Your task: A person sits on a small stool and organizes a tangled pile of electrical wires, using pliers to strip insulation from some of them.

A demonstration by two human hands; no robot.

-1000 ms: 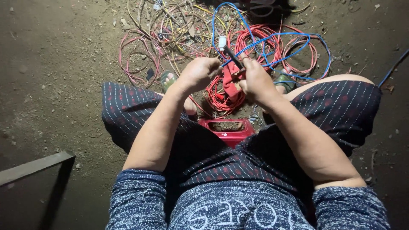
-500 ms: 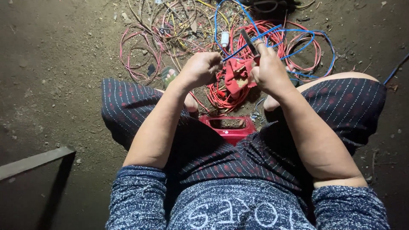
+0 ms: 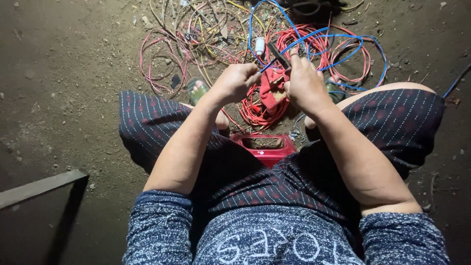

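Above the red plastic stool [image 3: 265, 149], the thin blue insulated wire [image 3: 314, 39] is pinched by the closed left hand [image 3: 234, 81]; a dark slim blade [image 3: 277, 55], gripped by right hand [image 3: 305, 84] fingers, has been brought back down against it, so stripping appears underway.

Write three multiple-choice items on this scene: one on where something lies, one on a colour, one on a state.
1. Where is the red plastic stool?
A. between the person's knees
B. on the grey plank at the left
C. on top of the wire coils

2. What colour is the wire stretched between the hands?
A. green
B. blue
C. white

3. How is the left hand?
A. flat and open on the ground
B. resting on the knee
C. closed in a fist on the wire

Key: 1 A, its rim shows just below the hands, between the legs; 2 B, a blue strand runs from the left hand past the right hand and its dark tool; 3 C, its fingers are curled shut at the wire's end.
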